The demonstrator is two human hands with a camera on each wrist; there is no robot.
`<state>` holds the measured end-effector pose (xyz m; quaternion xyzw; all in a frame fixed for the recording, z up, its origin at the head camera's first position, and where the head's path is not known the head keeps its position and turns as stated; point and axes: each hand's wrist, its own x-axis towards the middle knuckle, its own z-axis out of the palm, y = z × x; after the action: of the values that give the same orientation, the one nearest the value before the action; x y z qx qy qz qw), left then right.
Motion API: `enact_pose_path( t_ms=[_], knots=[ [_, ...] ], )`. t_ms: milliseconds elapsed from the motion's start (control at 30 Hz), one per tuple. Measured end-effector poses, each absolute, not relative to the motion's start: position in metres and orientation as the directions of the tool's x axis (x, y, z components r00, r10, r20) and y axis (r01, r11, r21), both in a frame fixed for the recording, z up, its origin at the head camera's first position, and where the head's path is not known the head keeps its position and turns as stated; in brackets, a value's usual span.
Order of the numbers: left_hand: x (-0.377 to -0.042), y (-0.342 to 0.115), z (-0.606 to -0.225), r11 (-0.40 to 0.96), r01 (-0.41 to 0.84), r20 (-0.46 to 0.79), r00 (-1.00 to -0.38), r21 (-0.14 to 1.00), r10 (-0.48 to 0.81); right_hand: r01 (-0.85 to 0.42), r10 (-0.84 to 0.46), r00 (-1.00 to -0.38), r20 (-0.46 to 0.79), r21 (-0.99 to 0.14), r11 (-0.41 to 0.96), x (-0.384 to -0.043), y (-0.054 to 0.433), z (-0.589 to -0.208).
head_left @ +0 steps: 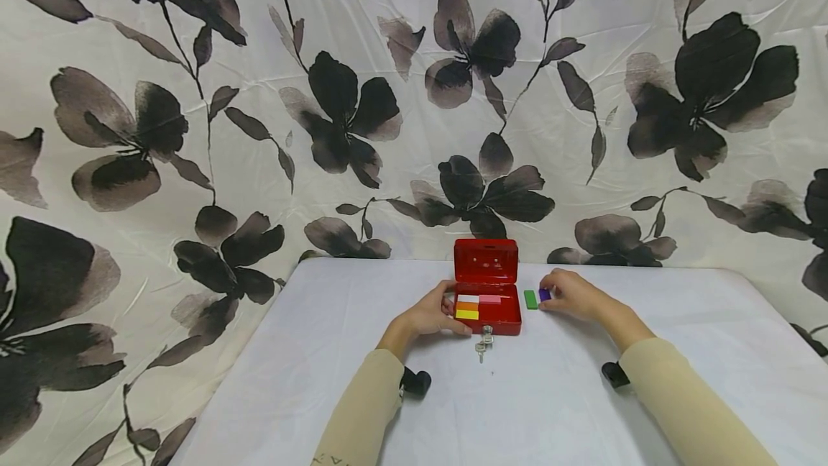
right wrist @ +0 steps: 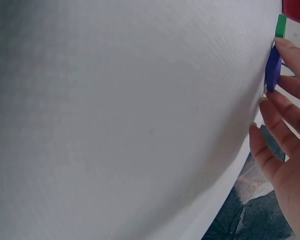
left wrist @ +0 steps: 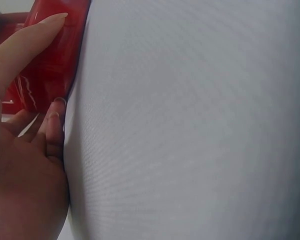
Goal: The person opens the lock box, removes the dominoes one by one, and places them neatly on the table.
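Observation:
A small red cash box [head_left: 509, 327] stands at the back of the table, its lid [head_left: 486, 272] raised. White [head_left: 467, 298], orange [head_left: 467, 306], yellow [head_left: 467, 315] and pink [head_left: 490, 300] blocks lie inside. My left hand [head_left: 425, 313] grips the left front corner of the box; in the left wrist view the thumb lies across the red wall [left wrist: 55, 55] and the other fingers are at its side. To the right of the box, my right hand [head_left: 572, 295] pinches a purple block [right wrist: 273, 67] between thumb and fingers. Close beside it a green block [head_left: 530, 300] lies on the table.
Keys [head_left: 481, 349] hang from the lock at the front of the box onto the white-covered table [head_left: 517, 408]. A floral cloth [head_left: 362, 34] hangs behind the table's back edge. Dark wrist straps [head_left: 416, 383] show below both hands.

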<state>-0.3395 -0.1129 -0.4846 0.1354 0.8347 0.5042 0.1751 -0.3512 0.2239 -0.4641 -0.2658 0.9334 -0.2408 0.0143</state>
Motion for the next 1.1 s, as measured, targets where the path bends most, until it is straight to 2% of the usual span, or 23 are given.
enact_pose_path(
  t_ms=[1100],
  knots=[
    [-0.3392, -0.1121, -0.4858, 0.469, 0.046, -0.159, -0.908, 0.882, 0.388, -0.449, -0.471, -0.879, 0.073, -0.456, 0.769, -0.3475, 0.222, -0.4642]
  ],
)
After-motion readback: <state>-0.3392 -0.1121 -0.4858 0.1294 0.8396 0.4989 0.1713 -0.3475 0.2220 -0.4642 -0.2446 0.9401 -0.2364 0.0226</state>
